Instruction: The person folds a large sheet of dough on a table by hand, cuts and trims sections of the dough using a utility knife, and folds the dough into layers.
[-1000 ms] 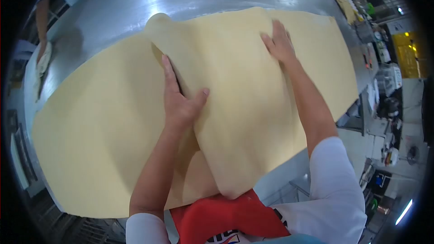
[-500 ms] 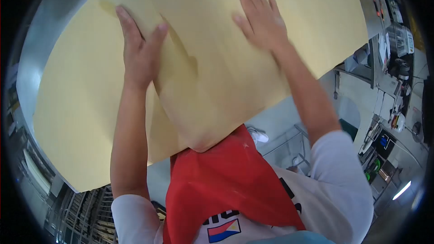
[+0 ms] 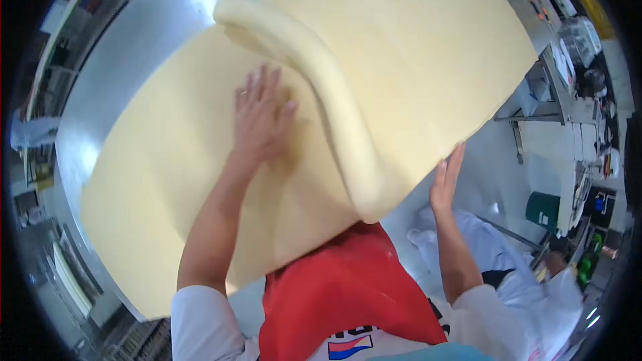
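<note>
A broad, pale yellow sheet of dough (image 3: 428, 53) covers most of the metal table. A thick raised fold or roll of the dough (image 3: 328, 87) curves across it, from the far side down to the near edge by my apron. My left hand (image 3: 259, 117) is spread over the sheet just left of this ridge, fingers apart; whether the palm presses on the dough I cannot tell. Over at the sheet's near right edge, my right hand (image 3: 447, 179) has its fingers stretched out, the tips at or very close to the edge. Neither hand grips anything.
Bare steel of the table (image 3: 147, 40) shows beyond the sheet at the far left. Close on my right is a person in white (image 3: 521, 281). A dark green bin (image 3: 543, 210) stands on the floor at right, near shelves with equipment. My red apron (image 3: 354, 281) touches the near edge.
The dough ridge now lies farther right in view. My left hand has moved off it onto the sheet at its left. My right hand has come down from the sheet to its near edge.
</note>
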A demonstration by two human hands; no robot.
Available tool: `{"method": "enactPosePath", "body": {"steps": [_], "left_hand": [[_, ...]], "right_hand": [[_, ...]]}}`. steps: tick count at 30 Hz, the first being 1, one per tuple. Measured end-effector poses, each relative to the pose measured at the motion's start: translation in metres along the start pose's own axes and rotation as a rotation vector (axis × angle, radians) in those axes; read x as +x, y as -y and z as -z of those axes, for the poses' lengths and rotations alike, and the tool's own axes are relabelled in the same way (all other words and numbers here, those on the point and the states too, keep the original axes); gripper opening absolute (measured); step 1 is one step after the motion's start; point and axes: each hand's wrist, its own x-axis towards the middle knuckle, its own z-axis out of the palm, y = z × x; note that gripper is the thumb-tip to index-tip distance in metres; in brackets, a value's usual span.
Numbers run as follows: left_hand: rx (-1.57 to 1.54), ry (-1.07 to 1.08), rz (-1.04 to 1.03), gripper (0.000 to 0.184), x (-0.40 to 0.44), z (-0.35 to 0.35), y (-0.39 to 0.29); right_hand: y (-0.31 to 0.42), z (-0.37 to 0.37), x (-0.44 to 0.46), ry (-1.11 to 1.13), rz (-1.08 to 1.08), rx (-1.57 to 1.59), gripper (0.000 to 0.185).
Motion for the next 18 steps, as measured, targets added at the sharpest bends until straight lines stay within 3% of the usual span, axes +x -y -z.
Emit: {"method": "enactPosePath", "body": {"steps": [1, 2, 4, 5, 6, 8, 11, 13, 16, 18], "left_hand": [[0.309, 0.050, 0.066, 0.072, -0.008, 0.019, 0.031], [0.421, 0.028, 0.102, 0.072, -0.008, 0.031, 0.071], [0.534, 0.033, 0.226, 0.072, 0.004, 0.062, 0.140], [0.539, 0.061, 0.319, 0.072, 0.012, 0.080, 0.165], [0.522, 0.017, 0.336, 0.073, 0.014, 0.090, 0.194], [0.512, -0.031, 0.346, 0.075, 0.017, 0.112, 0.241], [0.480, -0.043, 0.252, 0.074, 0.028, 0.130, 0.277], [0.452, -0.047, 0.193, 0.073, 0.044, 0.132, 0.263], [0.354, -0.065, 0.255, 0.069, 0.042, 0.148, 0.251], [0.048, 0.081, 0.391, 0.069, 0.049, 0.165, 0.246]], "right_hand": [[0.012, 0.000, -0.035, 0.056, -0.443, 0.310, 0.066], [0.025, 0.002, -0.072, 0.121, -0.885, 0.628, 0.064], [0.054, -0.009, -0.149, 0.328, -0.881, 0.865, 0.054], [0.088, -0.017, -0.180, 0.366, -0.872, 0.983, 0.036], [0.143, -0.013, -0.191, 0.362, -1.003, 1.178, 0.039], [0.219, -0.017, -0.220, 0.359, -1.009, 1.429, 0.048], [0.298, -0.017, -0.219, 0.277, -1.000, 1.314, 0.050], [0.297, -0.020, -0.215, 0.258, -0.940, 1.218, 0.050], [0.307, -0.022, -0.216, 0.241, -0.898, 1.096, 0.047], [0.310, -0.025, -0.213, 0.238, -0.895, 1.063, 0.045]]}}
